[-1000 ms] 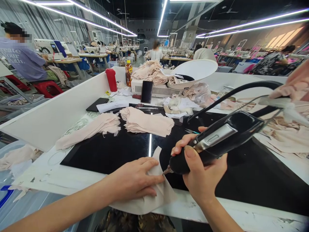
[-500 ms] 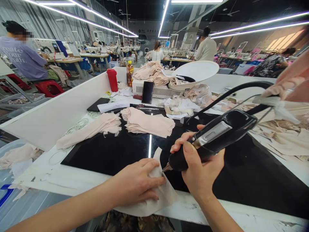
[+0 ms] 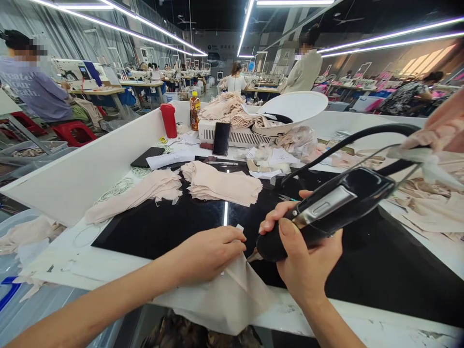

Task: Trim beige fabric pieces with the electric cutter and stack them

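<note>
Far left of the left hand (image 3: 213,253): I see a clear plastic bin (image 3: 54,319) with a blue handle (image 3: 12,290); well beyond it sits a co-worker in a purple shirt (image 3: 43,92).
Long pile: ahead of the left hand and to its left, a long folded pile of pale pink cloth (image 3: 134,195), with a flat black rectangular object (image 3: 147,157) farther out.
Cup and bottle: farther ahead of that hand, my feed gives a red cylindrical cup (image 3: 168,121) and, just right of it, an amber bottle with a yellow cap (image 3: 195,113).
Left fingers: curled down onto the cloth, back of the hand up; the thumb is hidden from me, so I cannot tell whether they pinch or only press.
Work cloth: a thin beige fabric piece (image 3: 250,290) runs from under the left hand toward the right one, its near part hanging over the white bench edge (image 3: 108,273).
Flat stack: ahead of the left hand, a stack of pale pink cloth pieces (image 3: 223,182) on the glossy black board (image 3: 369,270); an upright black phone (image 3: 221,138) stands behind it.
Tool: my view has the right hand (image 3: 308,256) wrapped around a black handheld tool with a silver side panel (image 3: 333,208); its pointed metal tip (image 3: 254,255) faces the left hand, at the cloth's edge, contact unclear.
Cable: a thick black cable (image 3: 384,128) arches ahead of the right hand.
Right heap: well right of that hand, loose beige cloth pieces (image 3: 431,205).
</note>
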A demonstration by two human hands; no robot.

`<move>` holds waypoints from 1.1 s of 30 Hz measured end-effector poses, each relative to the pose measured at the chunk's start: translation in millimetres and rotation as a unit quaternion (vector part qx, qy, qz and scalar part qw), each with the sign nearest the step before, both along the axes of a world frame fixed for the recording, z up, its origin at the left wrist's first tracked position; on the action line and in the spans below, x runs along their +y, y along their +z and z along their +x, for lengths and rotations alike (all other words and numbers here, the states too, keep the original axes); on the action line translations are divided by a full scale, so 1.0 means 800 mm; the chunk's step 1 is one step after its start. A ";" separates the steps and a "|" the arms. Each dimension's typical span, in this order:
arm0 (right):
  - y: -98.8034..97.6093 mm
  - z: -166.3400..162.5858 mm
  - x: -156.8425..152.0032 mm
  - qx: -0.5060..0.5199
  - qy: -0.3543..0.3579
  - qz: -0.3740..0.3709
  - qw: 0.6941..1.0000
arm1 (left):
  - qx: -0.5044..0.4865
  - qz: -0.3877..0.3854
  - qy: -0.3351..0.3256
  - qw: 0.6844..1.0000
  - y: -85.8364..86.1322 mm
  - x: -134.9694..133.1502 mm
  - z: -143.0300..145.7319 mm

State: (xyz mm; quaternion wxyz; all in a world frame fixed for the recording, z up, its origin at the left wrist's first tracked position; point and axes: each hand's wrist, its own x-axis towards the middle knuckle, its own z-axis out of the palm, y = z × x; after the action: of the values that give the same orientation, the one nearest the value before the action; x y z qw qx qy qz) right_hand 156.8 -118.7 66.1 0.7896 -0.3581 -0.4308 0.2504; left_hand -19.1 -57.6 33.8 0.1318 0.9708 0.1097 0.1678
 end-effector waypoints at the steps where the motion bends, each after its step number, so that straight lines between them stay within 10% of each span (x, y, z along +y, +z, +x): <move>1: 0.000 0.000 0.000 0.000 0.000 0.001 1.000 | 0.002 -0.003 -0.019 1.000 -0.003 0.007 0.001; 33: 0.006 -0.001 0.002 0.002 -0.025 -0.003 1.000 | 0.077 0.043 -0.021 0.996 -0.008 0.006 -0.031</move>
State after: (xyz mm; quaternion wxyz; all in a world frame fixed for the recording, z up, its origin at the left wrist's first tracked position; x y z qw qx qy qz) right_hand 156.0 -116.8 70.5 0.7954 -0.3705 -0.4195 0.2324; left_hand -44.0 -52.6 27.6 0.0848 0.9877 0.0914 0.0940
